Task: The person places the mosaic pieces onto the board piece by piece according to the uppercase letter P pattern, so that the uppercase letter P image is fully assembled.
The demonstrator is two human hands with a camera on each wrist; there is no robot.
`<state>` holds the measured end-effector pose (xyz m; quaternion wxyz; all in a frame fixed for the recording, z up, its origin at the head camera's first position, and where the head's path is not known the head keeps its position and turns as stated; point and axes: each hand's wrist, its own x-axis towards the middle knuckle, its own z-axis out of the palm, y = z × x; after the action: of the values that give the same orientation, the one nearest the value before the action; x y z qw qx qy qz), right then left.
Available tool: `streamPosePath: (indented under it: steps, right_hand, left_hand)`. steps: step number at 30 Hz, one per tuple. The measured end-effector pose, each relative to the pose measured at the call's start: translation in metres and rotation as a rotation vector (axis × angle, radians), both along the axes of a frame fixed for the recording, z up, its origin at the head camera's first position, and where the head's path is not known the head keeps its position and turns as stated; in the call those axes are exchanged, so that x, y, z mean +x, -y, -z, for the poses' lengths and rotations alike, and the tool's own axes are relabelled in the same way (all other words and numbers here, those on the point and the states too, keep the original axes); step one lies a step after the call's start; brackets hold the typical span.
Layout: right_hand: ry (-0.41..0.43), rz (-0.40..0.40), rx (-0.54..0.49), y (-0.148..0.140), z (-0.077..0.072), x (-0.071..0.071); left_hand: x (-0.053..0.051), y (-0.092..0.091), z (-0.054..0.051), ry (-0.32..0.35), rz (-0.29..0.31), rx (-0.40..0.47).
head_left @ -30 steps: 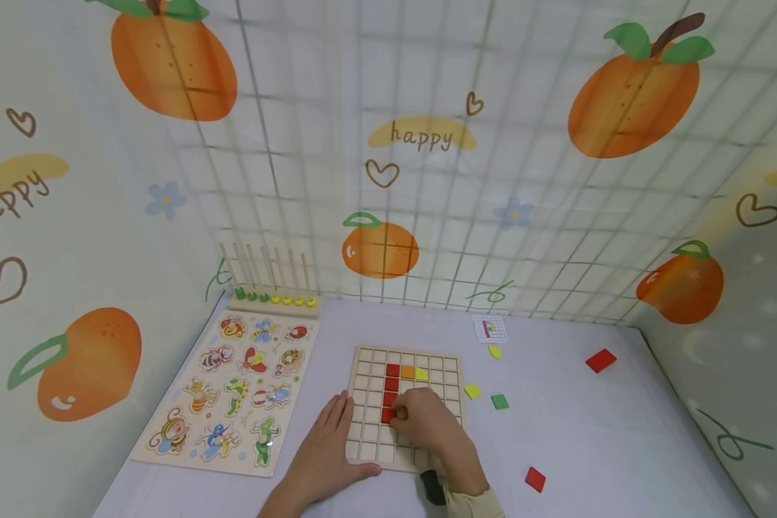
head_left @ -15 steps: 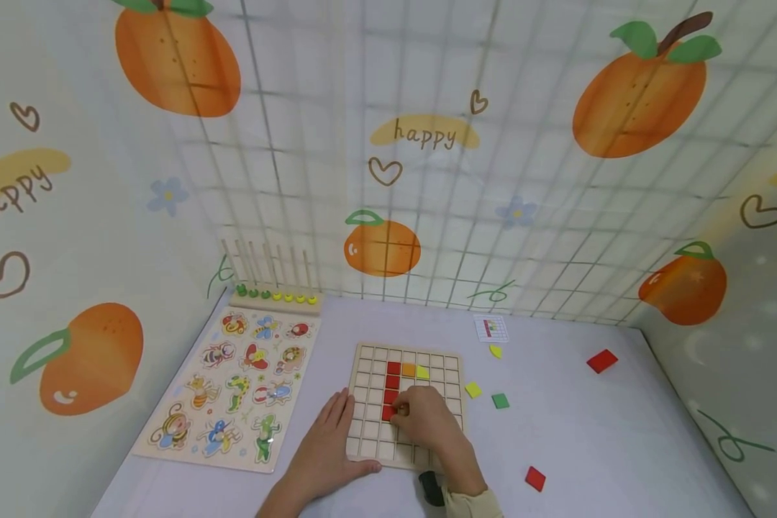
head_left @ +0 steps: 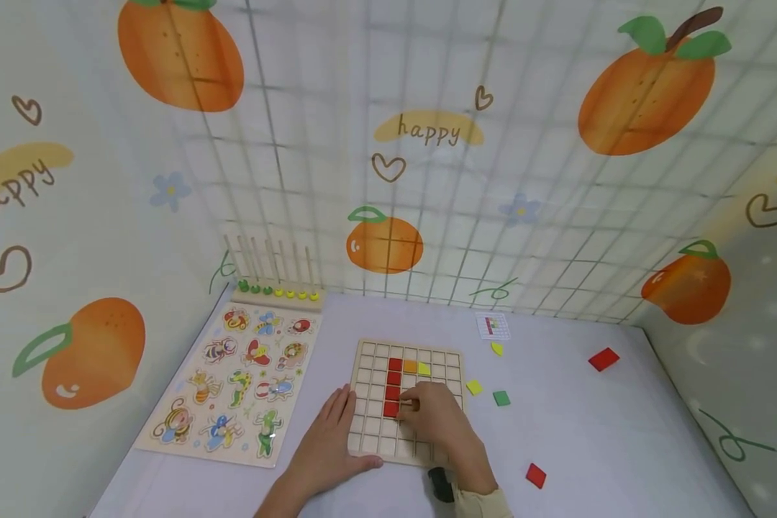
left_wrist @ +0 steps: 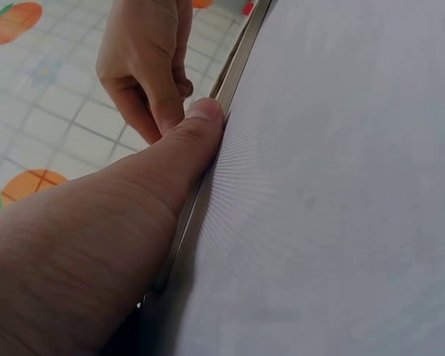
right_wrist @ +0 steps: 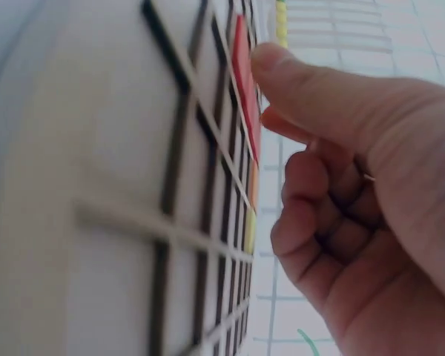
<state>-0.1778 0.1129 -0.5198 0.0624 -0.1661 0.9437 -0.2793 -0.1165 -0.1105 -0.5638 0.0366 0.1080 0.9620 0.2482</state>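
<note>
My left hand [head_left: 326,446] lies with straight fingers along the left side of a wooden grid board [head_left: 370,428]. Its thumb [left_wrist: 189,133] touches the board's front edge in the left wrist view. Over the board's middle is my right hand [head_left: 437,416], with bent fingers beside the lowest of several red tiles [head_left: 393,392] that stand in a column. In the right wrist view, the thumb [right_wrist: 297,78] is near the red tiles and I see nothing pinched. An orange tile [head_left: 411,366] and a yellow tile [head_left: 424,368] sit right of the column's top.
Loose on the table lie a yellow square [head_left: 475,387], a green square [head_left: 501,398], a yellow curved piece [head_left: 496,349] and red pieces [head_left: 604,359]. A pattern card [head_left: 493,326] is behind. An insect puzzle [head_left: 239,388] and a pegged bead rack [head_left: 278,293] occupy the left.
My right hand has shifted slightly right, off the lowest red tile, which now shows more fully. The left hand keeps its place at the board. The head view has tilted a little.
</note>
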Motion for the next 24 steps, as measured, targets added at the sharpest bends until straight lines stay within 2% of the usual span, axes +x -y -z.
streamPosePath:
  steps: [6,14,20,24]
  right_hand:
    - [-0.035,0.046,0.003,-0.030,-0.006,0.001]
    - [-0.013,0.177,-0.073,-0.074,-0.014,0.010]
    - [-0.026,0.252,-0.027,-0.109,-0.016,0.021]
    - [-0.003,0.322,0.015,-0.133,-0.017,0.033]
  left_hand:
    - [0.000,-0.004,-0.001,-0.006,-0.003,0.016]
    - [-0.004,-0.005,0.003,-0.006,-0.019,-0.012]
    - [-0.006,-0.003,0.007,0.004,-0.027,-0.016]
    - [-0.006,-0.003,0.007,0.007,-0.024,-0.014]
